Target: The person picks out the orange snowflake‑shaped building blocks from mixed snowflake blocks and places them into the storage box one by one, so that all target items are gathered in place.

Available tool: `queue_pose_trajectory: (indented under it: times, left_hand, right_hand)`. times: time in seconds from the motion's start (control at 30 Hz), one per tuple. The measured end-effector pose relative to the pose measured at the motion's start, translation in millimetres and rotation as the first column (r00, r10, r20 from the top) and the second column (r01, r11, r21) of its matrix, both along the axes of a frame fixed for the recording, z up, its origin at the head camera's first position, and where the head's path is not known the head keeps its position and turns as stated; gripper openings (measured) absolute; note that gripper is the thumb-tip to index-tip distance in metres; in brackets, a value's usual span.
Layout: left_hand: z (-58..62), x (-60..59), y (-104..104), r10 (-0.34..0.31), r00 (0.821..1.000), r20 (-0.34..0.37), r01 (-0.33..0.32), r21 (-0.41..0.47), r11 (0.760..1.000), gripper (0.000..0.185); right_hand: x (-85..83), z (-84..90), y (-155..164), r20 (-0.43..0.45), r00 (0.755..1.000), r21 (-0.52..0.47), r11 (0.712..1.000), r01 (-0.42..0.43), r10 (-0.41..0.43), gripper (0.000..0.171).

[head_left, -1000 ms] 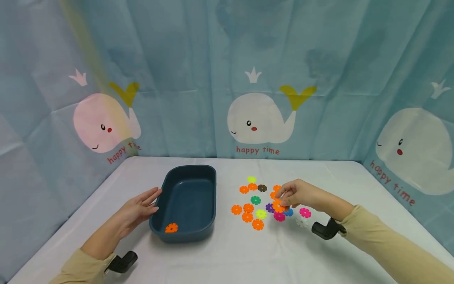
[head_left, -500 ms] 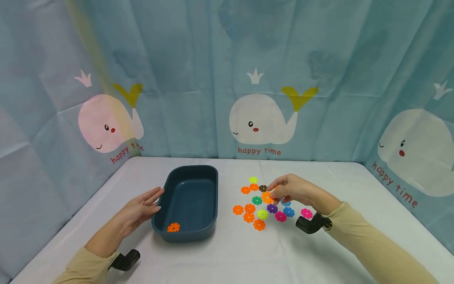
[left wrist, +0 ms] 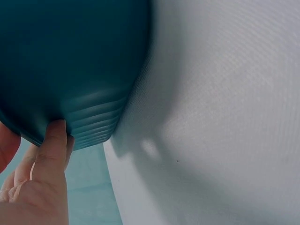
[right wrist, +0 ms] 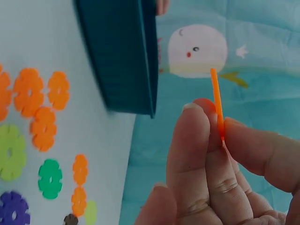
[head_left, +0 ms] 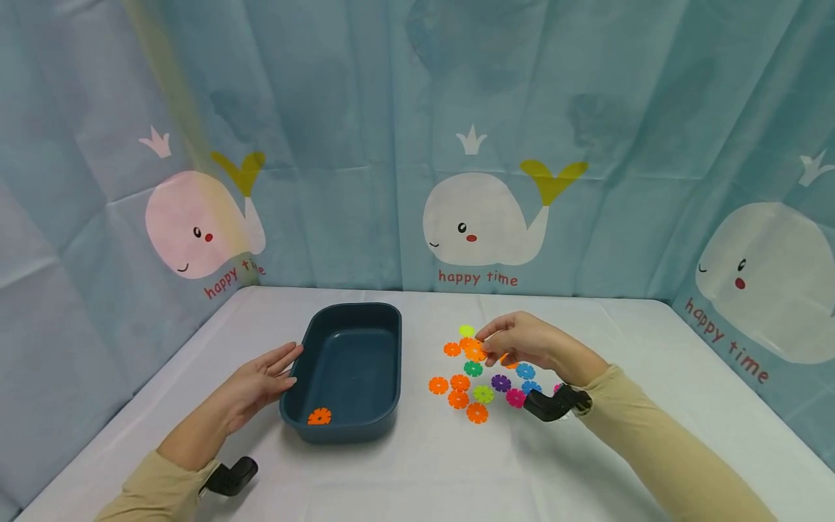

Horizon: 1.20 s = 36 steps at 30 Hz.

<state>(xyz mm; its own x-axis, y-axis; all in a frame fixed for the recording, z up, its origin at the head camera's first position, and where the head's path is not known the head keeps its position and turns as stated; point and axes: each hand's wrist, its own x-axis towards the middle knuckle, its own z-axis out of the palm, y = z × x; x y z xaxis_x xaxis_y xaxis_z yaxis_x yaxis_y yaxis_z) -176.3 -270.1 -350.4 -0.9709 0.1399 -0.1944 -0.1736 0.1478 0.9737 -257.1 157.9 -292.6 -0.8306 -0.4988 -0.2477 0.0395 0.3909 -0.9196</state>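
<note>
My right hand (head_left: 515, 342) pinches an orange snowflake disc (head_left: 475, 353) between thumb and fingers, lifted over the scatter of coloured discs (head_left: 472, 380) on the white table. In the right wrist view the orange disc (right wrist: 217, 105) shows edge-on between my fingertips (right wrist: 196, 117). A dark teal tub (head_left: 346, 370) stands left of the discs, with one orange disc (head_left: 319, 416) lying in its near corner. My left hand (head_left: 261, 380) rests with straight fingers against the tub's left side; its fingers (left wrist: 54, 140) touch the tub wall (left wrist: 84, 70).
A blue curtain with whale prints (head_left: 479, 217) closes in the table on three sides. The white tablecloth (head_left: 417, 471) runs to the front edge. Black wrist-camera mounts sit at both wrists (head_left: 551, 404).
My right hand lifted an orange disc from the right part of the pile and carried it left, toward the tub. The left hand and tub stayed put.
</note>
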Motion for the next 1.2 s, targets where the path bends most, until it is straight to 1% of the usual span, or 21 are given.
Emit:
queue_pose_trajectory:
  times: [0.3,0.43,0.67,0.83,1.2]
  left_hand:
    - [-1.6,0.5,0,0.009,1.000,0.007,-0.009,0.003,1.000,0.075]
    - [-1.5,-0.3,1,0.012,1.000,0.006,-0.012,0.002,1.000,0.075]
    - [-1.6,-0.4,1,0.011,1.000,0.004,-0.011,0.004,1.000,0.075]
    - [-1.3,-0.8,1,0.016,1.000,0.006,-0.016,0.004,1.000,0.075]
    - [-0.9,-1.7,0,0.029,1.000,0.013,-0.029,0.018,0.999,0.075]
  right_hand:
    - [-2.4,3.0,-21,0.034,0.999,-0.052,0.998,0.024,-0.022,0.032]
    - [-2.1,6.3,-29,0.058,0.998,-0.079,0.996,0.038,-0.034,0.031]
    - [-1.6,10.7,-45,0.092,0.996,-0.136,0.990,0.023,-0.010,0.032]
    - [-1.8,11.8,-57,0.119,0.993,-0.179,0.983,0.045,-0.024,0.030]
    - [-3.5,13.3,-91,0.176,0.984,-0.196,0.979,0.056,-0.020,0.032]
